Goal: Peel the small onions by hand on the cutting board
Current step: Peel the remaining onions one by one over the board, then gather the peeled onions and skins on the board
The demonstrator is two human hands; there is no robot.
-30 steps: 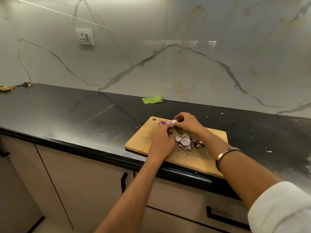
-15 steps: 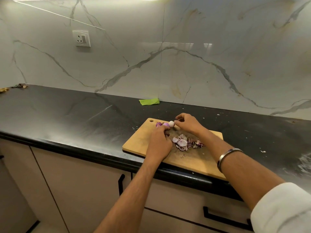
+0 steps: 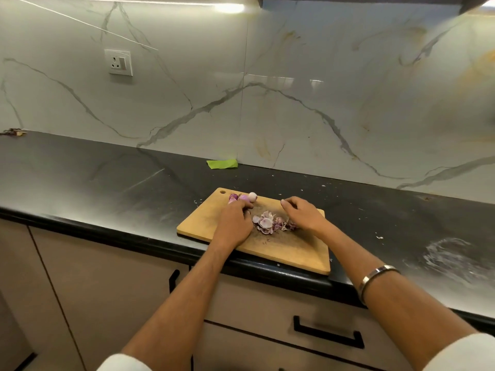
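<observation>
A wooden cutting board [image 3: 294,254] lies at the counter's front edge. At its back-left corner sit small purple onions [image 3: 233,197] and one peeled whitish onion [image 3: 252,196], which lies free. A pile of purple-white peels [image 3: 267,223] sits mid-board between my hands. My left hand [image 3: 233,223] reaches forward with its fingertips against the purple onions; the back of the hand hides whether it grips one. My right hand [image 3: 302,214] rests on the board to the right of the peels, with its fingers loosely curled and nothing in them.
The black counter [image 3: 107,183] runs along a marble wall with a socket [image 3: 120,62]. A green scrap [image 3: 222,163] lies at the wall behind the board. White flecks and a smear [image 3: 450,258] mark the counter to the right. Drawers with black handles [image 3: 328,336] are below.
Both hands held the peeled onion at the board's back. Now it lies on the board, my right hand has drawn back to the right, and my left hand stays at the purple onions.
</observation>
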